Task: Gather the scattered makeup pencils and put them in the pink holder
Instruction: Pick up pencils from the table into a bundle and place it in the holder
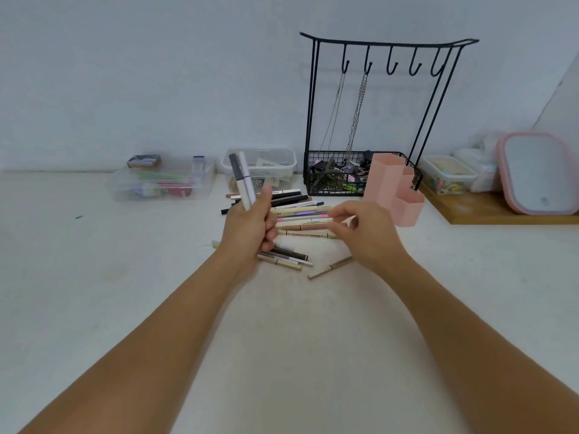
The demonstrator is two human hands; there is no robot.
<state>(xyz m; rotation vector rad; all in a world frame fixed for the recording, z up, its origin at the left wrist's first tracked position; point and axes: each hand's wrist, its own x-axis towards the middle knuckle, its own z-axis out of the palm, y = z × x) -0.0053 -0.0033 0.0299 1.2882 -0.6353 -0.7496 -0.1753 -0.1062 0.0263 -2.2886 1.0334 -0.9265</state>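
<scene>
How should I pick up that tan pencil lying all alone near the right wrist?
Pinch the lone tan pencil at its middle, from above. It lies flat and slanted on the table, apart from the pile, so both long sides are free.

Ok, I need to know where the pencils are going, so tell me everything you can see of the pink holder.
The pink holder looks like matte plastic: three joined hexagonal tubes stepped in height, tallest at the back, shortest in front, all open at the top. No pencil shows above the rims. It stands upright on the white table, right of the scattered pencils, in front of the black wire rack and beside the wooden tray. Neither hand touches it; the right hand is nearest.
</scene>
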